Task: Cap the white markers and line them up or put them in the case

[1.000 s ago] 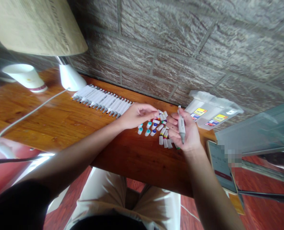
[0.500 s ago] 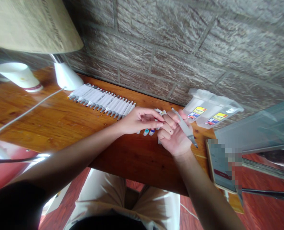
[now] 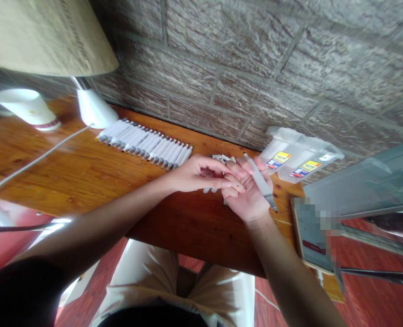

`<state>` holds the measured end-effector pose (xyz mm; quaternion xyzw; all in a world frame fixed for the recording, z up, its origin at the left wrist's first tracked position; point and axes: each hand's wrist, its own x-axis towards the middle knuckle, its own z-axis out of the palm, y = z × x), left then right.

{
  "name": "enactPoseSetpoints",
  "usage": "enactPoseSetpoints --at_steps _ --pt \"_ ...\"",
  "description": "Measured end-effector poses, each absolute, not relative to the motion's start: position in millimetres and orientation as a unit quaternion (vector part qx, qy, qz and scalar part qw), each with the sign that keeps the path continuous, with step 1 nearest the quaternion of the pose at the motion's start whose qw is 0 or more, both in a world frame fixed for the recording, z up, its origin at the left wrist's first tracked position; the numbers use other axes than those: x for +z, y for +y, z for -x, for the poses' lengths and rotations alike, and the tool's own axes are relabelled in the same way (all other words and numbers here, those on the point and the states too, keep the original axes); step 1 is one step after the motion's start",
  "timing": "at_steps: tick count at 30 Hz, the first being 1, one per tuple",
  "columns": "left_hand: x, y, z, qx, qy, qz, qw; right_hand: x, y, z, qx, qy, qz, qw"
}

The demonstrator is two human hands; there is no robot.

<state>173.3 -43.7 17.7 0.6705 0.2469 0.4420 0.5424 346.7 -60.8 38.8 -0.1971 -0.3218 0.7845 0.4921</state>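
Note:
My right hand (image 3: pixel 247 190) lies palm up over the wooden table (image 3: pixel 86 172), with a grey uncapped marker (image 3: pixel 261 184) held between thumb and fingers. My left hand (image 3: pixel 201 172) reaches across with its fingertips pinched against my right fingers; whatever they pinch is too small to make out. Loose marker caps (image 3: pixel 218 158) lie under and behind both hands, mostly hidden. A row of several white markers (image 3: pixel 147 145) lies side by side to the left of my hands.
A lamp with a white base (image 3: pixel 94 109) and a white cord (image 3: pixel 34 159) stands at the back left, next to a white cup (image 3: pixel 27 106). A clear plastic case (image 3: pixel 298 156) lies against the brick wall. A phone (image 3: pixel 312 236) rests at the table's right edge.
My right hand turned palm up and tilted the marker. My left hand moved right from the caps until its fingertips met my right fingers, covering the caps.

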Motion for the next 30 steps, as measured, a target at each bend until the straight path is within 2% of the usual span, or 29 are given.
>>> enactPoseSetpoints --at_steps 9,15,24,30 --pt "18 -50 -178 0.432 0.248 -0.665 0.556 31 -59 -343 0.78 -0.329 0.163 0.507" --pt "16 -48 -176 0.434 0.273 -0.682 0.522 31 -58 -342 0.785 -0.328 0.19 0.49" --pt "26 -48 -172 0.413 0.274 -0.719 0.488 36 -59 -346 0.794 -0.275 0.188 0.508" --pt "30 -43 -170 0.462 0.302 -0.685 0.475 37 -60 -352 0.811 -0.252 0.14 0.509"
